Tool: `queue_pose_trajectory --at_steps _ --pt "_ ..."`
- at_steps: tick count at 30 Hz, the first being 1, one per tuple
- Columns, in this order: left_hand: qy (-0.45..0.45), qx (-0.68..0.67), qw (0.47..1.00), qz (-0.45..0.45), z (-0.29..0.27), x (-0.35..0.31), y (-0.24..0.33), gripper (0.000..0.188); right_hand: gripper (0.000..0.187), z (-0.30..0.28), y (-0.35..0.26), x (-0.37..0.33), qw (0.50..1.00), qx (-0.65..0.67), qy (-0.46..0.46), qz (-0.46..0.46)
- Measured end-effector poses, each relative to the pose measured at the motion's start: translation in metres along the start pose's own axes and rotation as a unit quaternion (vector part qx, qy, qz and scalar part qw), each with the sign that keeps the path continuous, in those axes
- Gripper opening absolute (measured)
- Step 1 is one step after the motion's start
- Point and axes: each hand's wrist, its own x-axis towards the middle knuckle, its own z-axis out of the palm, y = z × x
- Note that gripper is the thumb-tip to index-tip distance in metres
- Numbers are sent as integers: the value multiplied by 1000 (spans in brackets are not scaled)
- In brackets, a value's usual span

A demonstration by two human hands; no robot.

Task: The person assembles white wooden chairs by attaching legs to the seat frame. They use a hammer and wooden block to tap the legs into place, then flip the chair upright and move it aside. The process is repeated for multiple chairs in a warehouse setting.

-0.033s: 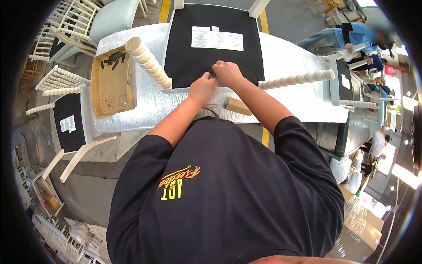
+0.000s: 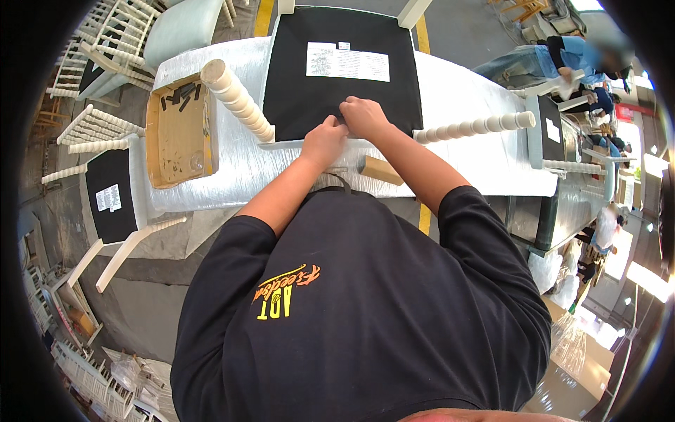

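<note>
An upturned chair lies before me, its underside covered in black fabric. Two ringed, cream-coloured legs, a left one and a right one, stick up from its near corners. Both of my hands meet over the near edge of the black fabric. My left hand has its fingers pinched together there. Just to its right and slightly farther off, my right hand is closed with bent fingers, its tips close to the left ones. Whatever sits between the fingertips is too small or hidden. White labels lie on the fabric beyond.
Under the chair is a table wrapped in shiny film. A cardboard tray with dark strips stands on its left, a small brown block near my right forearm. More chairs stand left; a co-worker in blue is at far right.
</note>
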Motion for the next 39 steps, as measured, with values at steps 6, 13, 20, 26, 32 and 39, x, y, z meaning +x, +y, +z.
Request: queue_pose_trajectory --at_steps 6,13,20,26,32,39 --pt "-1 4 1000 9 0 4 -1 10 14 12 20 4 991 116 52 37" --pt "0 -2 1000 10 1 4 -4 10 17 -7 26 -48 844 466 -16 266" --pt "-19 1 999 28 -4 6 -5 10 19 -1 23 -66 849 468 -51 241" --pt "-15 -4 999 31 -2 4 -5 11 20 8 24 -62 892 388 -59 226" --pt "-13 -6 1000 19 0 4 -5 11 20 0 22 -57 903 356 -91 222" --pt "-13 -6 1000 16 0 3 -5 10 23 2 22 -56 921 313 -94 213"
